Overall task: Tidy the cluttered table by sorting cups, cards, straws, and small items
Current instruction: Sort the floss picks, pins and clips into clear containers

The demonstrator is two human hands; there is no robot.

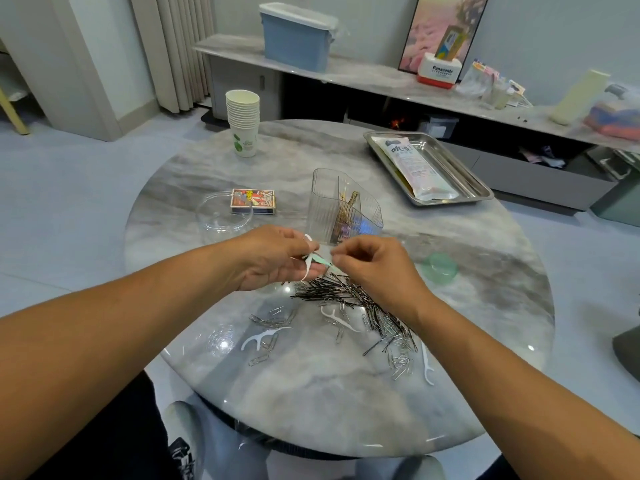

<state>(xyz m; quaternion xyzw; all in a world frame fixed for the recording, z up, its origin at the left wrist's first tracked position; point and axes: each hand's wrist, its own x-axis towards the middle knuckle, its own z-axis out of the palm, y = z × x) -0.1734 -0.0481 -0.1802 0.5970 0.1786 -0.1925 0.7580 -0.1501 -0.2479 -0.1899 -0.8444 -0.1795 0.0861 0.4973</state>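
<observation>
Both hands (311, 261) pinch floss picks (311, 259); count unclear, perhaps three.

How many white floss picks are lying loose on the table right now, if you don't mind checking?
3 lie loose: one floss pick near the paper clips on the left, one beside the hairpin pile, one at the right end. The left hand holds more; others may hide under pins.

Head view, looking down, close over table (311, 393)

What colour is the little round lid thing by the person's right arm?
Pale see-through green. The small round lid lies on the marble table, seen in the head view.
</observation>
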